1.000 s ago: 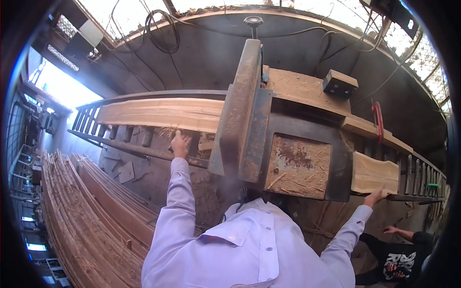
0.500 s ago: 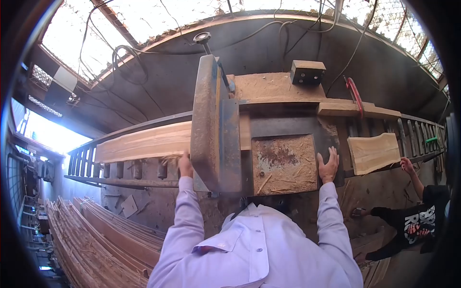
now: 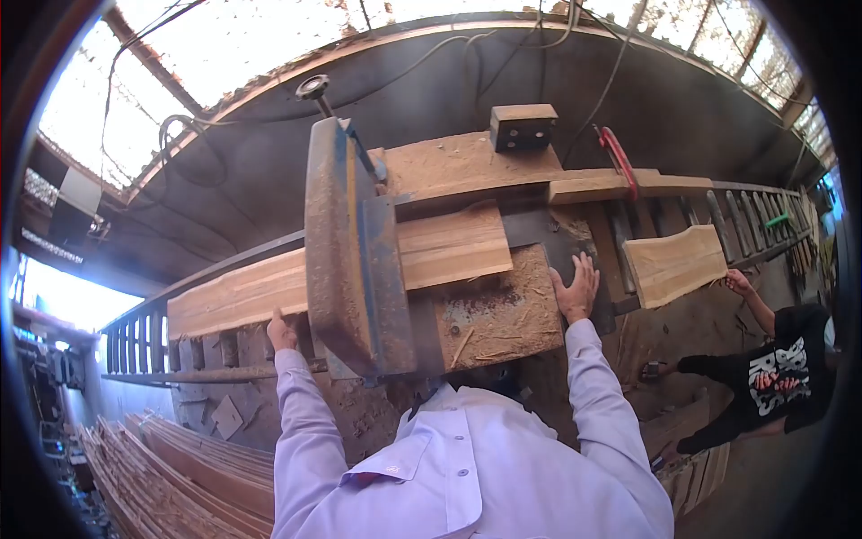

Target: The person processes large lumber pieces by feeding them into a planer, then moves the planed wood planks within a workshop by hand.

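Observation:
A long wooden board (image 3: 453,247) runs beneath the upright blue-grey housing (image 3: 337,242) of a saw machine and comes out on its right side. My left hand (image 3: 282,332) is at the board's near edge, left of the housing, closed with one digit along the edge; its other fingers are partly hidden. My right hand (image 3: 577,287) lies with spread fingers on the dark right border of the machine table, holding nothing. Beside it, sawdust and splinters cover a rusty plate (image 3: 494,314). The board's right end lies over the far part of this plate.
At right, another person's hand (image 3: 738,281) touches a shorter board (image 3: 675,265) on a roller track (image 3: 736,216). A red clamp (image 3: 618,162) grips a wooden strip (image 3: 593,187). A wooden block (image 3: 523,126) stands behind. Stacked planks (image 3: 189,458) lie lower left.
The board has slid right, and its end now shows well past the housing. Loose shavings near my left hand are gone. The view has shifted, moving the machine leftward in frame.

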A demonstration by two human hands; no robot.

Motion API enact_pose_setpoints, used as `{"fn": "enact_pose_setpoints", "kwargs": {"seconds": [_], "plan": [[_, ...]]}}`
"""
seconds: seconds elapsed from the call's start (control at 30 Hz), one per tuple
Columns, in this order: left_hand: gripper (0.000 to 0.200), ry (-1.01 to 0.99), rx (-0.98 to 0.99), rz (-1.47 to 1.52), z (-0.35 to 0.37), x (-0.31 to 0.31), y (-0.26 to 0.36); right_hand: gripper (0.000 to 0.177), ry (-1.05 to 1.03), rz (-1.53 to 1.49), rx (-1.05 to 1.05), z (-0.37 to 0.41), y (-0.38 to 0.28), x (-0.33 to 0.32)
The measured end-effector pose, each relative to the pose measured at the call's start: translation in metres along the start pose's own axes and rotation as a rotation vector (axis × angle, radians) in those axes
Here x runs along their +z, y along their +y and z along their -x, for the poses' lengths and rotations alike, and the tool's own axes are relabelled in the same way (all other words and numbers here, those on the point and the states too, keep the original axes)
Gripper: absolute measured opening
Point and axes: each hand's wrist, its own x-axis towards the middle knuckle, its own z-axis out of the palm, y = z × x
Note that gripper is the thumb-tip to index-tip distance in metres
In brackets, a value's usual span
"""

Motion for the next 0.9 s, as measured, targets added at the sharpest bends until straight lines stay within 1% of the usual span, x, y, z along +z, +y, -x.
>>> {"fn": "enact_pose_setpoints", "kwargs": {"seconds": [0.03, 0.07, 0.13, 0.17, 0.23, 0.3, 0.33, 0.4, 0.53, 0.63, 0.73, 0.77, 0.83, 0.9], "plan": [[0.037, 0.068, 0.039, -0.075, -0.001, 0.004, -0.005, 0.081, -0.005, 0.007, 0.001, -0.002, 0.001, -0.001], [0.035, 0.045, 0.070, -0.012, 0.000, 0.004, -0.012, 0.082, -0.010, 0.012, 0.003, -0.003, 0.000, -0.001], [0.036, -0.088, 0.048, -0.026, -0.003, 0.003, -0.017, 0.085, -0.026, 0.022, 0.023, -0.005, -0.003, -0.001], [0.036, -0.109, 0.052, -0.068, -0.001, 0.003, -0.025, 0.086, -0.021, 0.017, 0.035, -0.007, -0.005, -0.001], [0.039, -0.150, 0.061, -0.151, 0.020, 0.014, -0.034, 0.087, -0.015, 0.005, 0.042, -0.014, -0.006, 0.006], [0.042, -0.232, 0.104, -0.161, 0.062, 0.037, -0.031, 0.089, -0.013, 0.009, 0.048, -0.020, -0.006, 0.014], [0.039, -0.191, 0.037, -0.069, 0.083, 0.050, -0.028, 0.089, -0.020, 0.002, 0.057, -0.023, -0.008, 0.016], [0.036, -0.293, 0.202, -0.276, 0.079, 0.046, -0.038, 0.091, -0.030, -0.017, 0.074, -0.029, -0.012, 0.020], [0.030, -0.493, 0.539, -0.704, 0.051, 0.025, -0.064, 0.085, -0.019, 0.015, 0.060, -0.032, -0.015, 0.024], [0.024, -0.477, 0.639, -0.574, 0.038, 0.023, -0.090, 0.078, -0.009, -0.005, 0.068, -0.034, -0.012, 0.027], [0.035, -0.535, 0.812, -1.216, 0.025, 0.011, -0.084, 0.072, -0.001, -0.004, 0.068, -0.034, -0.009, 0.030], [0.039, -0.488, 0.557, -0.937, 0.024, 0.008, -0.084, 0.070, -0.001, -0.001, 0.064, -0.034, -0.009, 0.031], [0.049, -0.360, 0.062, -0.372, 0.064, 0.034, -0.053, 0.068, 0.020, 0.013, 0.062, -0.035, -0.006, 0.033], [0.056, -0.236, -0.018, -0.122, 0.077, 0.048, -0.027, 0.067, 0.039, 0.024, 0.040, -0.035, -0.004, 0.039]]}}
